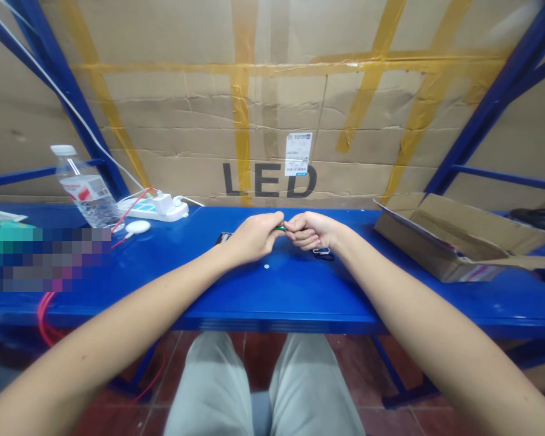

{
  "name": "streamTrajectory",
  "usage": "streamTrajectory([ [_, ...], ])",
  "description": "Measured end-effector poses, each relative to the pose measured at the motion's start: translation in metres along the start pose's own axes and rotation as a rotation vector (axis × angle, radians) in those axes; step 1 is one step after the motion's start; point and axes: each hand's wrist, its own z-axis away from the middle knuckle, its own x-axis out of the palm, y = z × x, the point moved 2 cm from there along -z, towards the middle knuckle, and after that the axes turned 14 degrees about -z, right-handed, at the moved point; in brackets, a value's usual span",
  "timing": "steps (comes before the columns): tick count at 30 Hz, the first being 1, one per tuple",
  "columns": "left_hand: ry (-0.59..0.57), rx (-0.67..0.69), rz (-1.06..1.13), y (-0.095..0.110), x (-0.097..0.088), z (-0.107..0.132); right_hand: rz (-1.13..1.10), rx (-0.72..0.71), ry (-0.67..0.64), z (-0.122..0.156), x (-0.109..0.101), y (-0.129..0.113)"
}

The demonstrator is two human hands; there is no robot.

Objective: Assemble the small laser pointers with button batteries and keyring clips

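Grey trousered knees sit under a blue steel bench, above a red tile floor. Over the bench top, the left hand and right hand press together, their fingertips pinching a small green object between them. A white disc lies below; a dark wire loop sits just beside the right hand. Farther left stand a water bottle and a white power strip. An open cardboard box rests right, before a taped carton wall printed LED.
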Motion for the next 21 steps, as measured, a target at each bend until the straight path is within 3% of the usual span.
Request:
streamTrajectory([
  [9, 0.011, 0.169, -0.363, 0.002, 0.000, -0.002, -0.086, 0.012, -0.040, -0.003, -0.002, 0.002],
  [21, 0.047, -0.020, -0.156, -0.002, 0.001, -0.001, 0.096, -0.063, 0.079, 0.004, 0.010, -0.005],
])
